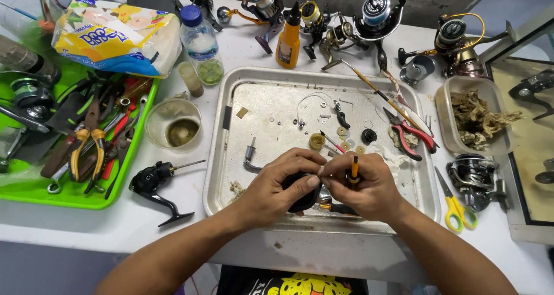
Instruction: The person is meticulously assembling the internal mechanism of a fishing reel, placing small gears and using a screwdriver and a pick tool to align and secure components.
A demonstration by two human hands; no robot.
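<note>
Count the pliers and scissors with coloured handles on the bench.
3: yellow-handled pliers in the green tray on the left, red-handled pliers at the metal tray's right edge, yellow-handled scissors right of it. The green tray's clutter may hide more.

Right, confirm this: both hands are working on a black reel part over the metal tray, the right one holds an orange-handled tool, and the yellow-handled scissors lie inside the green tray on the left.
Not quite. In the head view the yellow-handled scissors lie on the white table right of the metal tray, not in the green tray. The rest stands: left hand and right hand work on the black reel part, the right holding the orange-handled tool.
</note>
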